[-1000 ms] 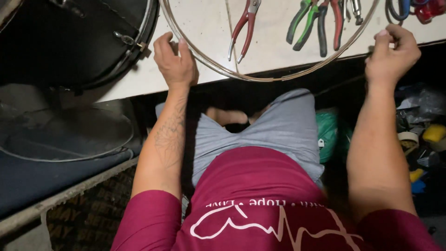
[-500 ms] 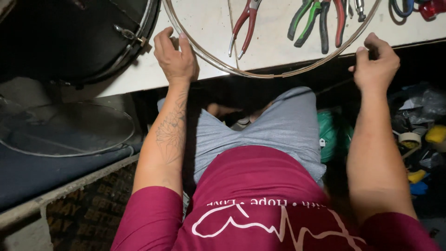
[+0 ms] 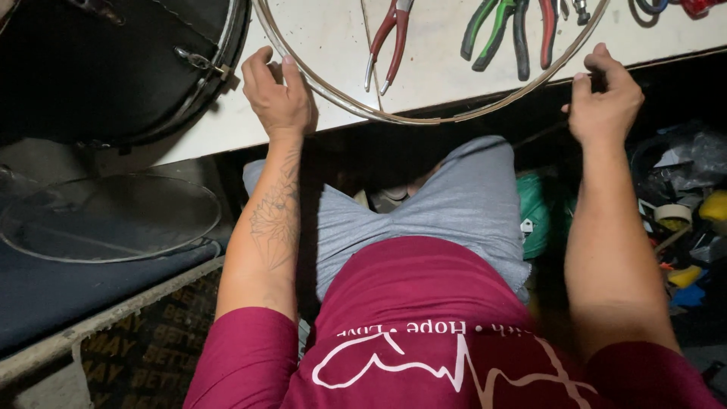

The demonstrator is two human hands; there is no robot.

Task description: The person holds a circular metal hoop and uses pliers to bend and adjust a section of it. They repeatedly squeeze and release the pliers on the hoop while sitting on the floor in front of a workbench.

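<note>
Down over my lap, one thin, shiny metal hoop (image 3: 424, 119) lies on the pale, smooth worktop (image 3: 326, 45), its near arc at the table edge. My left hand (image 3: 276, 95) curls loosely on its left side; my right hand (image 3: 602, 98) pinches the right side, fingers together. Inside lie red-handled pliers (image 3: 386, 42) and green-handled pliers (image 3: 496, 34), perhaps more. One black drum (image 3: 113, 60) sits left.

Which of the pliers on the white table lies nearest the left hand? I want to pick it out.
The red-handled pliers, lying inside the metal hoop, just right of the left hand. The green-handled pliers lie farther right.
</note>
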